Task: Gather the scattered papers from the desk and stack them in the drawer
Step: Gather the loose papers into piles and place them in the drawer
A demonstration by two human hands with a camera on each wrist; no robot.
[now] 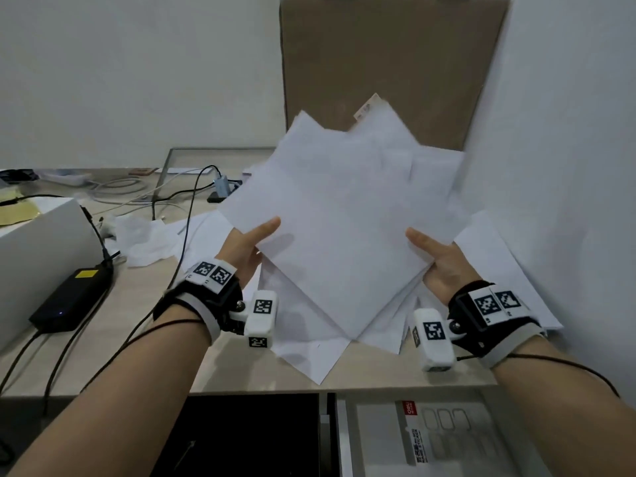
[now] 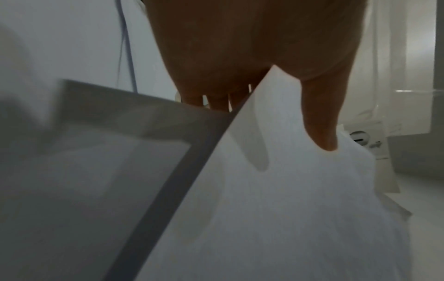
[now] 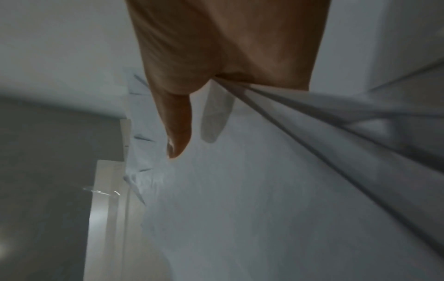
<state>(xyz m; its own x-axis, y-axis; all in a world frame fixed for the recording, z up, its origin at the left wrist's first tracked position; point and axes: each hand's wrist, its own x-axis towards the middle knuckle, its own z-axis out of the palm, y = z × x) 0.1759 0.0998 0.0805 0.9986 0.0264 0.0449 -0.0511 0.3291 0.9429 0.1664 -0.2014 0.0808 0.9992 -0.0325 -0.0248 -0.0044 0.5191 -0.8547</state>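
A loose bundle of white papers (image 1: 344,208) is raised above the desk, fanned out unevenly. My left hand (image 1: 249,241) pinches its left edge, thumb on top and fingers underneath. My right hand (image 1: 437,258) pinches the right edge the same way. The left wrist view shows the thumb (image 2: 319,117) lying on the papers (image 2: 288,199); the right wrist view shows the thumb (image 3: 177,125) on the sheets (image 3: 264,190). More white sheets (image 1: 309,342) lie flat on the desk beneath the bundle. The open drawer (image 1: 430,438) sits below the desk's front edge at the lower right.
A tall cardboard panel (image 1: 389,63) leans on the wall behind the papers. At left stand a white box (image 1: 38,249), a black power brick (image 1: 74,297) and tangled cables (image 1: 155,191). The drawer holds a flat pack with a red label (image 1: 409,407).
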